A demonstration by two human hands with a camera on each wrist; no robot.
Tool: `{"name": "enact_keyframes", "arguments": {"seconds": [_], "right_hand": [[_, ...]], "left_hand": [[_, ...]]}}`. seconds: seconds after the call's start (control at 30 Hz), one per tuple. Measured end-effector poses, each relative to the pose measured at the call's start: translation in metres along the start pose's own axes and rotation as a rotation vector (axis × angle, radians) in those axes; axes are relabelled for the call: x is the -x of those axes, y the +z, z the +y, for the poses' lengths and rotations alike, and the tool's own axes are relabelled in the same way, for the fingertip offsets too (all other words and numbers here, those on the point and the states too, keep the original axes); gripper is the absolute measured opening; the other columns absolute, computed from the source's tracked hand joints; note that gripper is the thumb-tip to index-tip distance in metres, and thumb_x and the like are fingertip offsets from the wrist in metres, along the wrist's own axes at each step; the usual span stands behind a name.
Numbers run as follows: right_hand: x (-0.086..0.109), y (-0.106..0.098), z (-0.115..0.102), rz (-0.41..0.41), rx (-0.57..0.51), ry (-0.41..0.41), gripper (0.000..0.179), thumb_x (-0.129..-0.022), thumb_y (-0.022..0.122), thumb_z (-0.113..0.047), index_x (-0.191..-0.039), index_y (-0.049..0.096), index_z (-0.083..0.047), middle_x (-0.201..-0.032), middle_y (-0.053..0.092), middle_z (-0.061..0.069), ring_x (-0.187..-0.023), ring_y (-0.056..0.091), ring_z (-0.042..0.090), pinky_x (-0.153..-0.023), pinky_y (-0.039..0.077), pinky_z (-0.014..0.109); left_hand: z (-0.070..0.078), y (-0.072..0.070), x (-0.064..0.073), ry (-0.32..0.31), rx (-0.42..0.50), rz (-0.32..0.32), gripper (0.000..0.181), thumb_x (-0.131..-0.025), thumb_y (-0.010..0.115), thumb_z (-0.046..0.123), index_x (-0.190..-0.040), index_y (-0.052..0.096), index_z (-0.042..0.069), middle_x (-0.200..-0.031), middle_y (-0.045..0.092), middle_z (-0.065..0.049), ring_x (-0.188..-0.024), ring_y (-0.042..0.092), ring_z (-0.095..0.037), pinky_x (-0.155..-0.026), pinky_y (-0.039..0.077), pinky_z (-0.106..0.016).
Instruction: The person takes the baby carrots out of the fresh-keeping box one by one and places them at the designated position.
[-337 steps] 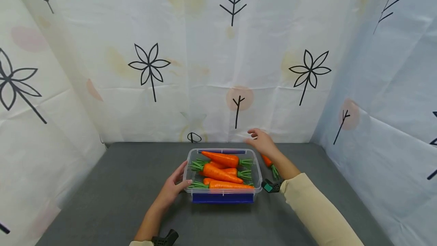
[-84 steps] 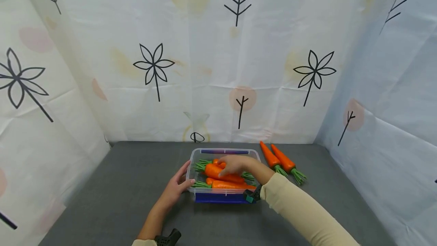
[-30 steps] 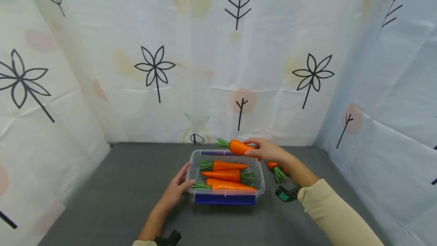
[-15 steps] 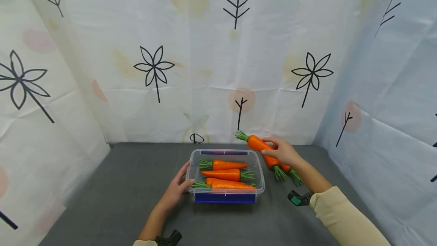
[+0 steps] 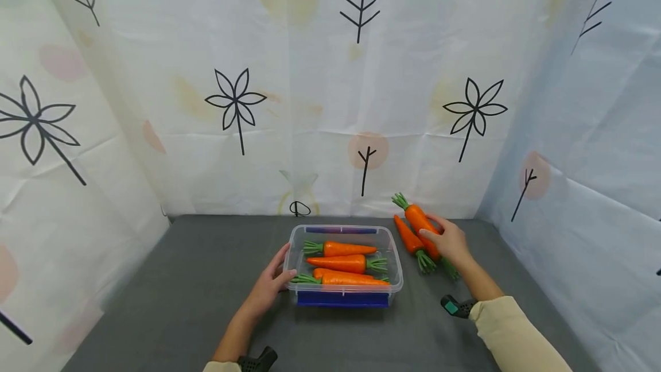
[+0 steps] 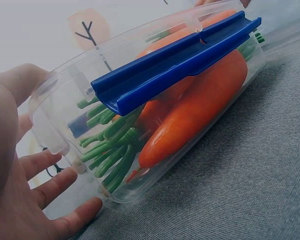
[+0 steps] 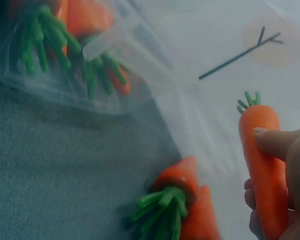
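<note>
My right hand [image 5: 450,241] pinches an orange carrot [image 5: 419,220] with green stalks pointing up and away, thumb on one side and fingers on the other. It is over two carrots beside the box; one loose carrot [image 5: 408,237] shows well, while the other is mostly hidden behind the held one. In the right wrist view the held carrot [image 7: 262,160] stands nearly upright. My left hand [image 5: 267,287] rests at the left end of a clear plastic box [image 5: 397,280] with blue clips, fingers spread along its wall. Several carrots [image 5: 343,263] lie inside the box.
The dark grey table [image 5: 206,280] extends around the box. White patterned cloth [image 5: 310,102] hangs at the back and both sides, right behind the table's far edge.
One carrot has gone from the box to the pair on the right, moving rightward in my right hand over the last second. My left hand has stayed at the box.
</note>
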State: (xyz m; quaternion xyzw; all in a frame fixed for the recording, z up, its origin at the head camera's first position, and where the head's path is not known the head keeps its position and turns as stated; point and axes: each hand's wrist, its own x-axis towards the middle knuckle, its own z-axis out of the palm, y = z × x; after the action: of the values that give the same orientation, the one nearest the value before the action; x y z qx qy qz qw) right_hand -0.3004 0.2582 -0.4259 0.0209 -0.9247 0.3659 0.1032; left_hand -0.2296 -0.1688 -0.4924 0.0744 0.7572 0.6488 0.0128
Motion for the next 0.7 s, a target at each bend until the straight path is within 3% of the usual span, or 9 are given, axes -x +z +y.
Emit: {"name": "enact_keyframes", "arguments": {"seconds": [0.23, 0.4, 0.53, 0.7], "right_hand": [[-0.002, 0.003, 0.027, 0.115, 0.005, 0.026, 0.056, -0.094, 0.067, -0.03, -0.137, 0.051, 0.001, -0.077, 0.051, 0.01, -0.058, 0.047, 0.021, -0.051, 0.039, 0.032], [-0.003, 0.002, 0.037, 0.128, 0.01, 0.103, 0.054, -0.094, 0.065, -0.03, -0.134, 0.052, 0.004, -0.094, 0.061, 0.022, -0.066, 0.056, 0.025, -0.053, 0.045, 0.032], [-0.004, 0.002, 0.043, 0.127, 0.024, 0.157, 0.055, -0.094, 0.064, -0.031, -0.132, 0.052, 0.008, -0.111, 0.06, 0.03, -0.081, 0.059, 0.034, -0.062, 0.049, 0.039], [-0.004, 0.0, 0.051, 0.096, 0.049, 0.207, 0.056, -0.095, 0.062, -0.031, -0.13, 0.05, 0.011, -0.12, 0.055, 0.035, -0.098, 0.055, 0.046, -0.077, 0.047, 0.051]], "left_hand": [[0.005, 0.001, 0.003, 0.013, 0.008, -0.005, 0.063, -0.098, 0.057, 0.018, -0.155, 0.028, 0.021, -0.152, 0.033, -0.02, -0.114, 0.052, -0.031, -0.082, 0.047, -0.038], [0.002, 0.0, 0.001, 0.017, 0.0, -0.003, 0.063, -0.098, 0.056, 0.018, -0.154, 0.029, 0.022, -0.152, 0.034, -0.019, -0.112, 0.053, -0.03, -0.082, 0.047, -0.037], [0.001, 0.0, 0.001, 0.011, -0.009, 0.001, 0.063, -0.098, 0.057, 0.021, -0.154, 0.029, 0.022, -0.151, 0.034, -0.018, -0.112, 0.053, -0.03, -0.082, 0.047, -0.037], [-0.002, 0.0, -0.001, 0.01, -0.008, 0.002, 0.062, -0.098, 0.056, 0.019, -0.154, 0.029, 0.022, -0.151, 0.034, -0.019, -0.112, 0.053, -0.031, -0.082, 0.047, -0.037]]}}
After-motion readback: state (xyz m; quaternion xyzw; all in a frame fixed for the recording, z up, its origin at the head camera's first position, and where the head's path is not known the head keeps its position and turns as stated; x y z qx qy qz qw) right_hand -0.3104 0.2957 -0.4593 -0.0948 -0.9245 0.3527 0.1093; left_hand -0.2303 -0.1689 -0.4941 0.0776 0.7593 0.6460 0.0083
